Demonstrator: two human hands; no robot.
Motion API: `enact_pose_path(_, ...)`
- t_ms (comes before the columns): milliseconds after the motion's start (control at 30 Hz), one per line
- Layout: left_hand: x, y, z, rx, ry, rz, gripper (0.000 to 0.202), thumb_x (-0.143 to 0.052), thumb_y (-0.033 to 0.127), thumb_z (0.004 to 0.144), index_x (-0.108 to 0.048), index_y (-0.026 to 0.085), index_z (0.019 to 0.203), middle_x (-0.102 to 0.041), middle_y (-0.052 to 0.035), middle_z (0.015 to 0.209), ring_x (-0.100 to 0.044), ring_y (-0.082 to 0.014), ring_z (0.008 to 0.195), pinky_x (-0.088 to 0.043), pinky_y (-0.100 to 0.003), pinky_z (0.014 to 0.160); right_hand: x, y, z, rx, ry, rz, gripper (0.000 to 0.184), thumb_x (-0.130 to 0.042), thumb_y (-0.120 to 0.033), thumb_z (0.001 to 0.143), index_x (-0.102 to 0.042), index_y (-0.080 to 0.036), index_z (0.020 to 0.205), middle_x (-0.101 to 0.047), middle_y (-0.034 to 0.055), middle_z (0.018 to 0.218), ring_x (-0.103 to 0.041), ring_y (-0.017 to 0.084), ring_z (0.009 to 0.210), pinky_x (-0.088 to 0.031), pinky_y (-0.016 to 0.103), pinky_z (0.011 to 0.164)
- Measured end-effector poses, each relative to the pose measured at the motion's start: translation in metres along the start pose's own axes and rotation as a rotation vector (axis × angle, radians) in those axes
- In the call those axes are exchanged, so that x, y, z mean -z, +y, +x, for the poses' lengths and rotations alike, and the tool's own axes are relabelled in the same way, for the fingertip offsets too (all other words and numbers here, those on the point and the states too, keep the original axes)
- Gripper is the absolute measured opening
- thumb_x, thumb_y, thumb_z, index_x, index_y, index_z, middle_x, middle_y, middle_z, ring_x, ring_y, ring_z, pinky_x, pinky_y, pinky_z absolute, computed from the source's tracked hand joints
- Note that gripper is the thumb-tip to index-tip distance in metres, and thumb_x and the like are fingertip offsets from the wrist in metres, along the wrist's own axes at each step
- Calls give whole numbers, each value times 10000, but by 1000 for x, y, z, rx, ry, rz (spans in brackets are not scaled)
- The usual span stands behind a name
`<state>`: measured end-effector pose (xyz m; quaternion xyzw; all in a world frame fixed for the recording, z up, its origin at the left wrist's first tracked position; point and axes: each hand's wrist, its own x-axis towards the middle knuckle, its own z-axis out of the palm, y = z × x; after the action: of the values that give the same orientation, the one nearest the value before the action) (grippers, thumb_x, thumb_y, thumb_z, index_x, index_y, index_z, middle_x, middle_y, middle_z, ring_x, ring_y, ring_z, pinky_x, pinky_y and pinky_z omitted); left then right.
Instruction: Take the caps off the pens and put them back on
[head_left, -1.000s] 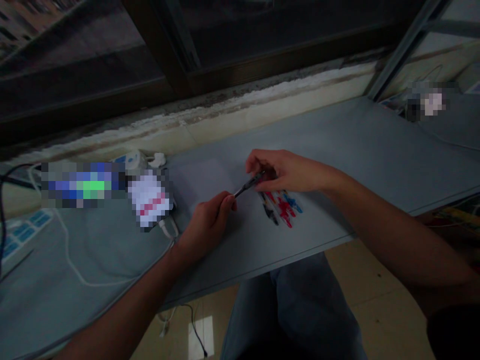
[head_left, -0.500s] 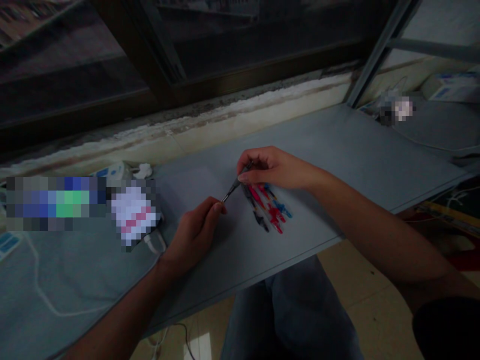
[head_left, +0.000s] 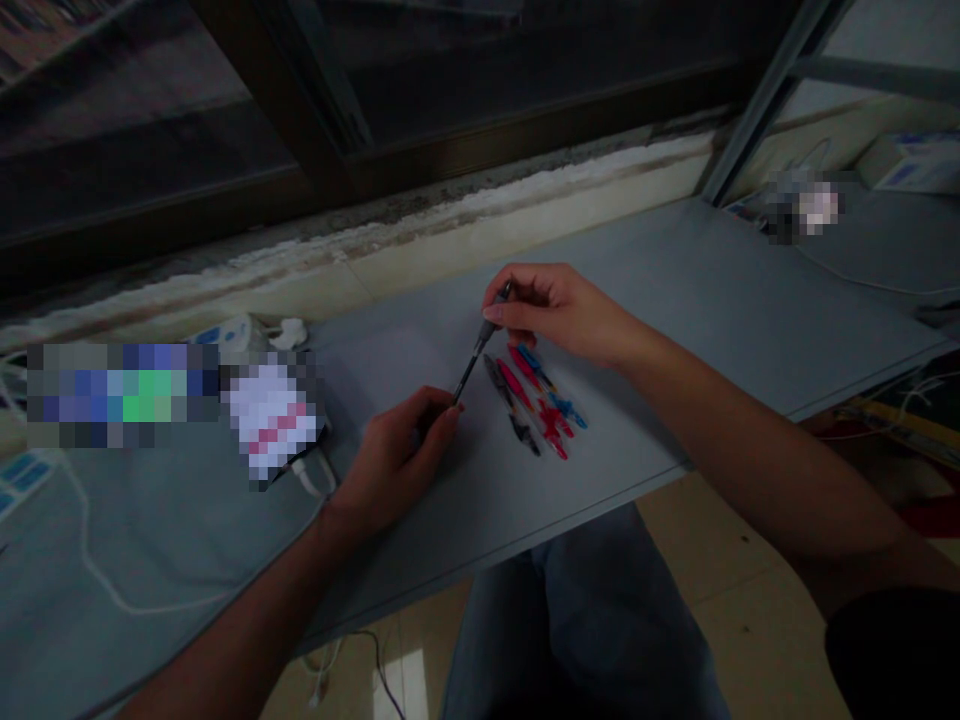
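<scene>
Between my two hands a black pen (head_left: 471,368) is held at a slant above the table. My right hand (head_left: 551,308) pinches its upper part, which has a dark, thicker grip. Lower down, my left hand (head_left: 401,450) closes thumb and fingers around the other end, so that end is hidden. A slim dark shaft shows between the hands. On the table just below my right hand lie a black pen (head_left: 517,425), red pens (head_left: 544,412) and a blue pen (head_left: 562,400), side by side.
The grey table (head_left: 630,440) runs along a windowsill (head_left: 420,225). To the left are a blurred white item (head_left: 274,420) with a white cable (head_left: 315,475) and a power strip (head_left: 240,335). A metal post (head_left: 757,110) rises at the back right.
My right hand has moved up and slightly away from my left hand. More of the pen's slim dark shaft shows between them. The view has shifted a little.
</scene>
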<state>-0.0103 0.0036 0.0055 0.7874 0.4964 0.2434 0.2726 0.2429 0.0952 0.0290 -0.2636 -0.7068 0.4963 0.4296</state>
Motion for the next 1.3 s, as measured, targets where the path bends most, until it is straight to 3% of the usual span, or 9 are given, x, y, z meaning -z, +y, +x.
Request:
enact_pose_path(233, -1, 0, -2, -8, 92, 1, 255, -522, 400, 1030, -661, 187, 1048, -695, -4, 800, -635, -150, 705, -477, -260, 692, -7, -2, -3, -138, -269, -21, 258, -769, -284, 841, -726, -107, 1023, -672, -14, 716, -570, 91, 620, -406, 221, 595)
enact_pose_path(300, -1, 1, -1, -5, 89, -3, 271, -521, 408, 1025, -674, 188, 1065, -725, -17, 814, -665, -163, 719, -494, -269, 704, -9, -6, -5, -156, -238, -114, 268, -759, -363, 861, -740, -103, 922, -645, -17, 668, -522, 80, 571, -361, 228, 568)
enact_pose_path(433, 0, 3, 0, 13, 109, 20, 300, -550, 432, 1005, -716, 190, 1069, -763, -36, 833, -696, -185, 746, -510, -282, 718, -6, -13, -8, -239, -265, -396, 554, -597, -540, 981, -682, -110, 641, -509, -22, 497, -425, 72, 475, -284, 258, 529)
enact_pose_path(533, 0, 4, 1, 39, 146, 38, 322, -556, 457, 1005, -734, 192, 1048, -770, -36, 833, -687, -183, 723, -505, -287, 711, -1, -12, -7, -153, -261, -356, 362, -737, -474, 897, -729, -113, 875, -584, -31, 605, -481, 82, 539, -309, 241, 549)
enact_pose_path(600, 1, 4, 1, 56, 155, 43, 329, -553, 460, 1007, -740, 191, 1045, -772, -33, 827, -673, -176, 693, -498, -283, 689, 2, -9, -7, -78, -215, -274, 351, -833, -380, 804, -705, -137, 1023, -643, -32, 723, -528, 90, 602, -342, 227, 570)
enact_pose_path(700, 0, 5, 1, 52, 144, 33, 321, -556, 441, 1006, -748, 186, 1036, -778, -29, 824, -688, -176, 707, -505, -275, 698, 2, -6, -7, -127, -236, -274, 291, -719, -423, 913, -677, -146, 834, -614, -24, 647, -522, 97, 569, -354, 238, 566)
enact_pose_path(800, -2, 6, 1, 25, 125, 18, 316, -563, 428, 1003, -757, 180, 1024, -779, -28, 814, -694, -175, 713, -510, -267, 701, 1, -6, -8, -203, -254, -342, 506, -562, -523, 1012, -616, -153, 671, -563, -13, 548, -484, 92, 511, -331, 254, 543)
enact_pose_path(967, -4, 5, 0, 6, 126, 37, 295, -568, 397, 1003, -758, 174, 1040, -780, -31, 818, -664, -161, 684, -488, -256, 656, 1, -6, -9, -155, -229, -260, 292, -762, -418, 890, -668, -142, 897, -615, -30, 625, -500, 89, 536, -331, 240, 529)
enact_pose_path(1300, -3, 5, 1, 20, 122, 20, 305, -545, 406, 1017, -740, 173, 1020, -769, -24, 791, -667, -154, 671, -486, -243, 648, 4, -8, -8, -119, -285, -212, 210, -756, -286, 863, -665, -147, 991, -622, -26, 726, -516, 99, 629, -376, 236, 585)
